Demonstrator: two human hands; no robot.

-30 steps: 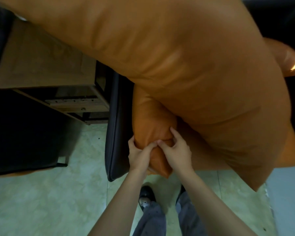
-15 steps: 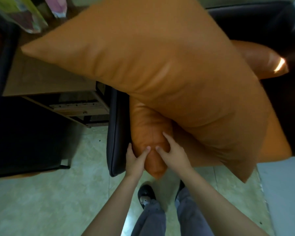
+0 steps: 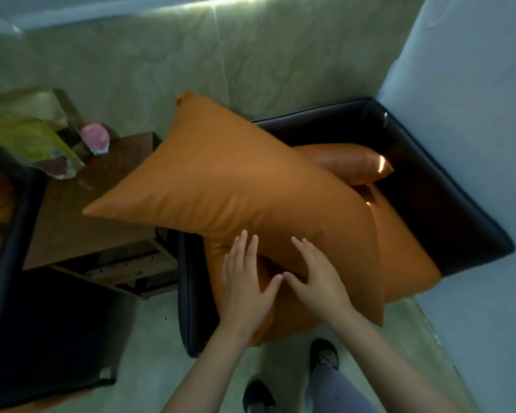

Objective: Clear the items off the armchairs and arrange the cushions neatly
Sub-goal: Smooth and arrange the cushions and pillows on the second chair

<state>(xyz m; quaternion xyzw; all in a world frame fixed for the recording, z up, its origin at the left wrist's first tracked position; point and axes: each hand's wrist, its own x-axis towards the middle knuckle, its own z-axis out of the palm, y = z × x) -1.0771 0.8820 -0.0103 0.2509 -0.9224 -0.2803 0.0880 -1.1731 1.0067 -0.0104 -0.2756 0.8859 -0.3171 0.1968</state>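
Note:
A large orange cushion (image 3: pixel 239 189) lies tilted across the black armchair (image 3: pixel 447 204), one corner jutting left over the armrest. Under it sits the orange seat cushion (image 3: pixel 405 257), and a smaller orange cushion (image 3: pixel 349 162) rests at the chair's back. My left hand (image 3: pixel 245 281) lies flat, fingers spread, on the front of the seat cushion below the big cushion's lower edge. My right hand (image 3: pixel 316 275) presses beside it with fingers spread, thumbs nearly touching. Neither hand grips anything.
A wooden side table (image 3: pixel 81 225) stands left of the armchair, with a yellow-green packet (image 3: pixel 27 141) and a pink packet (image 3: pixel 96 138) at its back. A second black armchair (image 3: pixel 9 234) with an orange cushion is at far left. White wall on the right.
Both hands let go of the pinched front of the seat cushion and spread flat. The big cushion dropped lower onto the chair, and the view lifted, showing the wall and table top.

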